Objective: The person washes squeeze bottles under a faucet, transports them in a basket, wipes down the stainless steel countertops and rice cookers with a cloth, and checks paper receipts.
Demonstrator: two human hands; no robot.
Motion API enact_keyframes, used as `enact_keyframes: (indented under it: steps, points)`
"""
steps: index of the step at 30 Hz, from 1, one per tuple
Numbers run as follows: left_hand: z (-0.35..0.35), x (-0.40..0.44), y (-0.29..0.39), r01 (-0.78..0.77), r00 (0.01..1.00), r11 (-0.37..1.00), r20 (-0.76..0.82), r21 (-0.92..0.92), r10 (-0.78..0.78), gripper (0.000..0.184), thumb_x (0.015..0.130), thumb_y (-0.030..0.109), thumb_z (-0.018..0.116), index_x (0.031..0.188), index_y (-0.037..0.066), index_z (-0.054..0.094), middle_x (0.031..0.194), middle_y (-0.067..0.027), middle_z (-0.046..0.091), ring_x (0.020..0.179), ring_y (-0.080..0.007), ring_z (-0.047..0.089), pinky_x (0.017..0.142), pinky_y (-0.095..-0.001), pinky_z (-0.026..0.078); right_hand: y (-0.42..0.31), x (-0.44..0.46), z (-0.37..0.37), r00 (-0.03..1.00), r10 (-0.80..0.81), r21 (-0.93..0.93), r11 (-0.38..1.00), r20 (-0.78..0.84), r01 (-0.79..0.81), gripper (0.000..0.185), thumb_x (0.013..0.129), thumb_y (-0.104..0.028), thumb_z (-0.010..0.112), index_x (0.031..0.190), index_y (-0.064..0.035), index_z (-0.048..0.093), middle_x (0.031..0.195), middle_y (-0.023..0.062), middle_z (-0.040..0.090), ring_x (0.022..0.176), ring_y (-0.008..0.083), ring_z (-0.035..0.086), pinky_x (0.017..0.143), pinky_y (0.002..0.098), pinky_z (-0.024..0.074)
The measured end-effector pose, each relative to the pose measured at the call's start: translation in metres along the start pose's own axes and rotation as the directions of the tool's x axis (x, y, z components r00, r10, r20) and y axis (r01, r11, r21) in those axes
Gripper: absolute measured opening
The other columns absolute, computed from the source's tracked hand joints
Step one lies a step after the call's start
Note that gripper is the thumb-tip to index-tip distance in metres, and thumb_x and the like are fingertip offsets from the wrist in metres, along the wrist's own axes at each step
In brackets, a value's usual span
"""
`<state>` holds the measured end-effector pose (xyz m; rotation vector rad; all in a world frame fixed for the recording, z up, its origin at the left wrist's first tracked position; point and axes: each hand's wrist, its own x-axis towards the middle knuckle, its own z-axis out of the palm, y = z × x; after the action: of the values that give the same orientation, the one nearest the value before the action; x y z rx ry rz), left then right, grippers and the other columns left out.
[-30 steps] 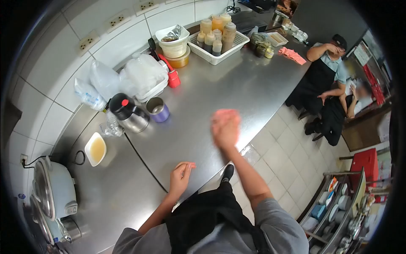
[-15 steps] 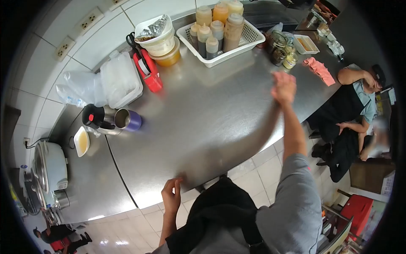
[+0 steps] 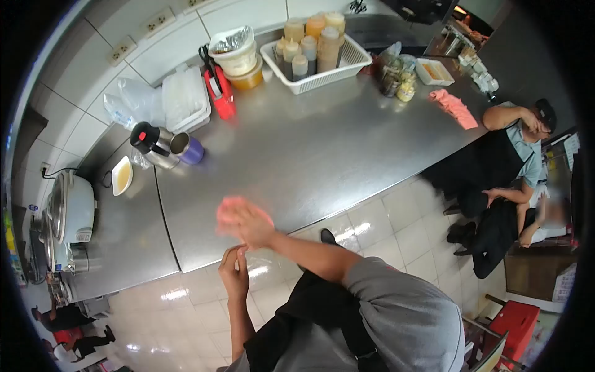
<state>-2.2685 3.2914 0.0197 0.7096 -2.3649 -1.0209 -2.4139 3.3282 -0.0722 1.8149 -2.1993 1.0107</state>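
Note:
My right hand (image 3: 255,229), smeared by motion, is over the front edge of the steel counter (image 3: 285,155). A blurred pink cloth (image 3: 227,214) shows under and beyond its fingers, and the hand appears to press on it. Just below, my left hand (image 3: 233,273) is raised in front of the counter edge, its fingers curled closed with nothing visible in them. Its fingertips are very near the right hand; whether they touch I cannot tell. Another pink cloth (image 3: 455,108) lies crumpled at the counter's right end.
Along the back stand a white basket (image 3: 322,79) of sauce bottles, stacked tubs (image 3: 238,62), a red tape dispenser (image 3: 220,96) and plastic containers (image 3: 186,102). At left are a thermos jug (image 3: 155,146), a purple cup (image 3: 189,150) and a rice cooker (image 3: 77,211). A person (image 3: 496,155) sits at right.
My right hand has swept from the far right of the counter to its front edge near my left hand. The left hand has shifted slightly. The camera view has turned a little.

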Motion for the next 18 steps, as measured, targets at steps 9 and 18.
enact_keyframes:
  steps: [9,18]
  points:
    - [0.026,-0.026,0.004,0.25,0.964,0.958,-0.056,-0.14,-0.259,0.016,0.094,0.012,0.058,0.096,0.001,0.069,0.097,-0.0127,0.069,0.088,-0.0234,0.066,0.077,-0.0317,0.051,0.185,-0.074,-0.113,0.878,0.415,-0.239,0.851,-0.238,-0.468,0.042,0.095,-0.039,0.052,0.125,-0.0119,0.063,0.145,0.0117,0.046,0.143,0.0263,0.027,0.116,0.045,0.0213]
    - [0.27,0.109,0.084,-0.231,0.955,0.971,0.202,0.058,0.215,0.064,0.09,0.034,0.06,0.144,0.007,0.04,0.155,-0.0223,0.024,0.142,-0.0443,0.022,0.116,-0.0533,0.017,0.279,-0.047,-0.297,0.878,0.353,0.433,0.77,0.324,-0.47,0.044,0.098,-0.038,0.054,0.13,-0.0075,0.06,0.131,0.015,0.059,0.121,0.0258,0.055,0.103,0.0351,0.0412]
